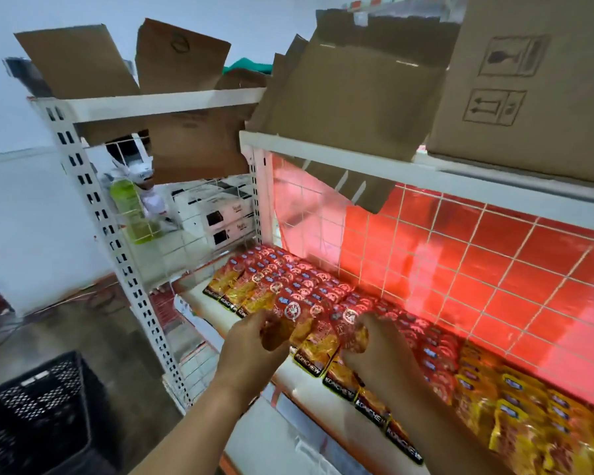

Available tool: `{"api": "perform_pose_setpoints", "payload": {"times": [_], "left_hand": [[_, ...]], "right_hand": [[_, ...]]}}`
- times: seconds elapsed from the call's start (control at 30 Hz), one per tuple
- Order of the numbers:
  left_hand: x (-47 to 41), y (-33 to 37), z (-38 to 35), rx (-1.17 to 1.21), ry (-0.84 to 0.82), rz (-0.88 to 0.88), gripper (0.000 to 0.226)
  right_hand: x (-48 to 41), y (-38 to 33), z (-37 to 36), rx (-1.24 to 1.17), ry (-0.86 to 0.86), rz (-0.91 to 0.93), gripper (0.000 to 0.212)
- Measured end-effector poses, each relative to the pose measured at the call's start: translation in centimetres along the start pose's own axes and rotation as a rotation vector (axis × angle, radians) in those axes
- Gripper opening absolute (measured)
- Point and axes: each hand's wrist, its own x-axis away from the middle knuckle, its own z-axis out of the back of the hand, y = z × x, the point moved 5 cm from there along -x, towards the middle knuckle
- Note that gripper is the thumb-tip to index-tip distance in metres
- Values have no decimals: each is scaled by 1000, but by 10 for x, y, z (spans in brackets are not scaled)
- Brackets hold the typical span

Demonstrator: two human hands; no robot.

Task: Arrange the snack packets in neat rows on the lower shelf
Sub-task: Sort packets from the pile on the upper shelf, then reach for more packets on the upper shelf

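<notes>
Left hand [254,332]: fingers curled round the left end of a small batch of snack packets [314,332], gripping it at the shelf front.
Right hand [374,341]: curled over the right end of the same batch, so the two hands clamp it between them.
Lower shelf [283,371]: red packets [288,279] stand in close rows from the front lip back to the wire grid [460,269]; yellow packets [515,416] fill the right-hand stretch.
Batch position: at the front row, touching its neighbours on either side.
Handling (judged): light, soft foil pouches, glossy and probably slippery; the contents may crush under a hard squeeze.
Hold: best on the two outer faces of the batch, pressed inward evenly and low enough that the pouches do not fan out.
Risk: a middle pouch may slide free.
Floor: black crate [38,406] at lower left.
</notes>
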Motion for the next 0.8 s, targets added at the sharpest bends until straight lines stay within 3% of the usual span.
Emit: {"api": "perform_pose_setpoints", "payload": {"times": [0.27,0.43,0.63,0.8], "left_hand": [[-102,-97,33,-82,-2,-95,42],[-157,-144,55,-170,-16,-44,44],[-183,-175,52,-277,-74,-75,53],[-191,-184,56,-241,-41,-71,42]], "right_hand": [[-52,-61,-98,50,101,-137,39],[-74,-107,-147,23,128,-178,37],[-90,-134,-185,70,85,-236,40],[-99,-149,-201,82,59,-265,41]]}}
